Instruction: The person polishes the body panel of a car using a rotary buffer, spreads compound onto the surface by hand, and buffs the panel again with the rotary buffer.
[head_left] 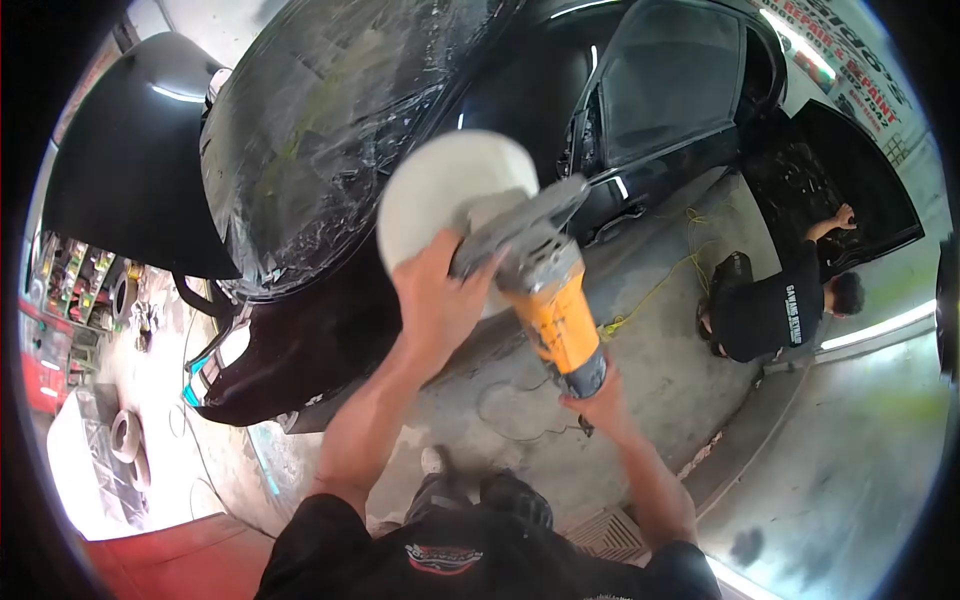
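The black short-sleeved shirt with a red-and-white chest print (pixel 445 560) lies nearest the camera, at the bottom centre of the frame. From its sleeves both bare forearms extend upward, converging on an orange-bodied power polisher with a grey handle (pixel 562 325), located at frame centre and tilted, rear end toward lower right.

Left hand (pixel 442 290): forearm inclined up and to the right; fingers closed around the lower-left end of the grey handle, their tips partly hidden.
Right hand (pixel 598 402): forearm inclined up and to the left; fingers wrapped around the polisher's dark rear end.

The round white pad (pixel 450 185) overlaps the glossy black car (pixel 310 350) in the view; contact cannot be determined. Clear, wrinkled plastic film (pixel 320 130) covers the windshield at upper left-centre.

At right, a crouching co-worker in a black shirt (pixel 775 315) places one hand on a black door panel (pixel 870 165).
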